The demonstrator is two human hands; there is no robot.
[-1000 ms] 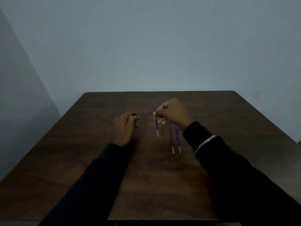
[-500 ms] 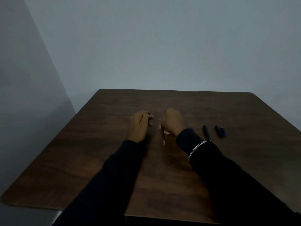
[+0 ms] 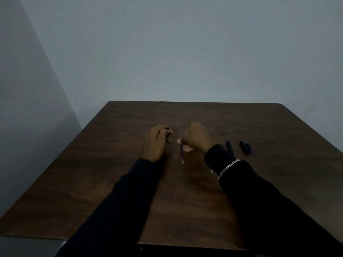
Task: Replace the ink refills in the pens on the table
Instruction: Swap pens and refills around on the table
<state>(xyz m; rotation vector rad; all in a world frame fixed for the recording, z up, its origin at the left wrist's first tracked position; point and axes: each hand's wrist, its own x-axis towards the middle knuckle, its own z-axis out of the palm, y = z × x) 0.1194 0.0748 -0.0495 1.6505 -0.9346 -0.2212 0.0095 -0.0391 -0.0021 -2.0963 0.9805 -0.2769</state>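
Dark brown wood is the table (image 3: 278, 164) under both my arms. My left hand (image 3: 156, 143) rests on it left of centre, its fingers (image 3: 168, 138) curled tight round a small black pen part (image 3: 168, 129). Only a dark end shows above my knuckles, so I cannot tell how much of a pen it is.

My right hand (image 3: 197, 137) is just beside the left, with a narrow strip of bare wood between the two. It is closed into a fist. Its fingers (image 3: 187, 149) and thumb pinch the upper end of a thin purple ink refill (image 3: 181, 153). The refill points down toward me and ends in a pale tip close over the wood. Whether that tip touches the surface I cannot tell.

Right of my right wrist a slim black pen (image 3: 228, 145) lies on the wood, its near end hidden behind my black sleeve (image 3: 259, 201). A little further right, apart from it, lies a short black and blue pen piece (image 3: 246, 147), angled the same way. A silver chain bracelet (image 3: 228, 167) sits over the cuff of that sleeve. At the sleeve's left edge a small pale sliver (image 3: 211, 171) peeks out on the wood, too little of it showing to name. Behind the far edge of the table stands a plain grey-blue wall (image 3: 185, 52).
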